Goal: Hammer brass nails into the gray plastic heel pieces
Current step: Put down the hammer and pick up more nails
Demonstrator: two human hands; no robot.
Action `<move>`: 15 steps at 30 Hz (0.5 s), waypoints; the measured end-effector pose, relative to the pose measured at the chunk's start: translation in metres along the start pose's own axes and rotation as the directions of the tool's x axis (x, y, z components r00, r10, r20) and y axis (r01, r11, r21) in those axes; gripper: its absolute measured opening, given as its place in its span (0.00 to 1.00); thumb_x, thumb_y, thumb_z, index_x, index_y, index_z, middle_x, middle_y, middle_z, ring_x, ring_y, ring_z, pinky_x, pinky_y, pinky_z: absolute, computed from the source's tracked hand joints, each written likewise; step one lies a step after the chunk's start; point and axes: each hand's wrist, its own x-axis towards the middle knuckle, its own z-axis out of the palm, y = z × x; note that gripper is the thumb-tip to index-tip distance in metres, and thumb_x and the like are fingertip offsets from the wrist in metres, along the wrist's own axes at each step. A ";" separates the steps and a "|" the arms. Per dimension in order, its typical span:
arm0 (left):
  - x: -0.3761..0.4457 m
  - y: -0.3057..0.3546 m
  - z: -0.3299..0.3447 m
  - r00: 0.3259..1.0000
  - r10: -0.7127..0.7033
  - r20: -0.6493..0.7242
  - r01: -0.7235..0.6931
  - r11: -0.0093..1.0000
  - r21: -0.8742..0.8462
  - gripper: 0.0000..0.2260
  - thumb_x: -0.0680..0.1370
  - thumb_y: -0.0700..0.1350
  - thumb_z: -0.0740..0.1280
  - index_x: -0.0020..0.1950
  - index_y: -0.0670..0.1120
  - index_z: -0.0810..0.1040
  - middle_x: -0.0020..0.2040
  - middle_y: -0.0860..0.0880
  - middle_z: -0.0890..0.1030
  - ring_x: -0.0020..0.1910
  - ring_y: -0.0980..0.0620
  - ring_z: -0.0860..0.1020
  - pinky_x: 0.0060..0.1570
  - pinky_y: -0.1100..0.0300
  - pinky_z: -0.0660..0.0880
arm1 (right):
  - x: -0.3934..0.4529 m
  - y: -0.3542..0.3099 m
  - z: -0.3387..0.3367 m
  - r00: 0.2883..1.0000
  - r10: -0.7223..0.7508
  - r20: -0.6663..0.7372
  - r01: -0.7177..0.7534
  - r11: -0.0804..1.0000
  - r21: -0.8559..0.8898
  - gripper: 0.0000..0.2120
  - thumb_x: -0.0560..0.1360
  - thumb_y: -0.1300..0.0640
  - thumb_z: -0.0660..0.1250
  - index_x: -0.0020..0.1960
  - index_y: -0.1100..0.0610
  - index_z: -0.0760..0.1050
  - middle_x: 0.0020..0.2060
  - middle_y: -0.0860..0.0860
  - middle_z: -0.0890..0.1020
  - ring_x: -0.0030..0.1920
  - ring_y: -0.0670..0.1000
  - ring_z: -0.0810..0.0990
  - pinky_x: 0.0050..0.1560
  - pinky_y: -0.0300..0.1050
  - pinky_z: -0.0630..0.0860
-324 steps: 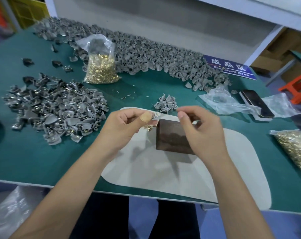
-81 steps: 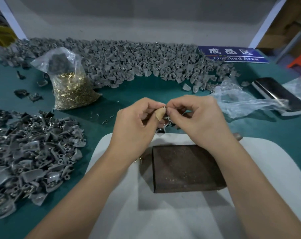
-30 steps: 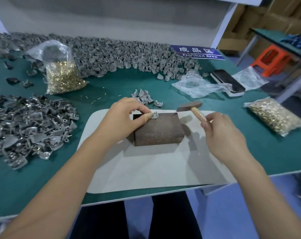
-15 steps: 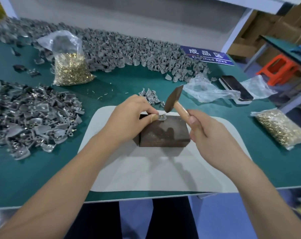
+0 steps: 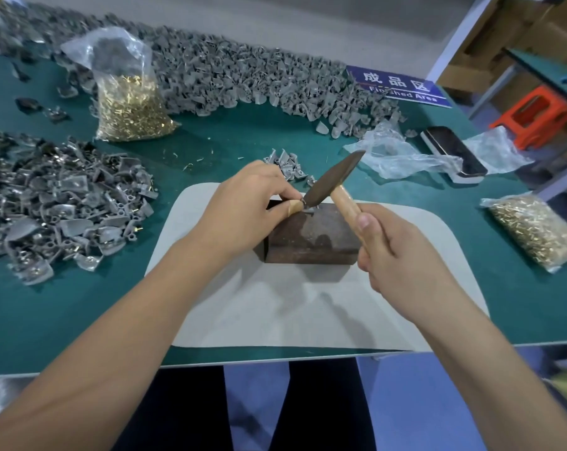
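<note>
A rusty brown metal block (image 5: 311, 236) lies on a white mat (image 5: 275, 307). My left hand (image 5: 246, 209) pinches a small gray heel piece (image 5: 309, 207) against the block's far left corner; the thumb tip wears a tan bandage. My right hand (image 5: 392, 252) grips the wooden handle of a small hammer (image 5: 332, 183). The hammer's dark head is tilted, and its lower face touches the heel piece. The nail itself is hidden under the hammer head.
Loose gray heel pieces lie in a pile at the left (image 5: 57, 203), a long heap at the back (image 5: 243, 76) and a small cluster (image 5: 287, 164) behind my left hand. Bags of brass nails stand back left (image 5: 129, 102) and right (image 5: 535, 229). A phone (image 5: 451, 154) lies on crumpled plastic.
The hammer head has come down from just above the block onto the heel piece. My left hand still pins the piece in the same place.
</note>
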 end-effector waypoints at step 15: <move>0.000 -0.001 0.001 1.000 -0.022 -0.006 0.022 1.000 0.006 0.03 0.77 0.49 0.74 0.49 0.52 0.87 0.43 0.56 0.78 0.45 0.56 0.70 0.46 0.51 0.73 | 0.005 -0.001 -0.002 1.000 0.004 -0.008 -0.004 0.998 -0.061 0.14 0.87 0.46 0.51 0.49 0.42 0.73 0.32 0.42 0.77 0.29 0.45 0.72 0.33 0.47 0.69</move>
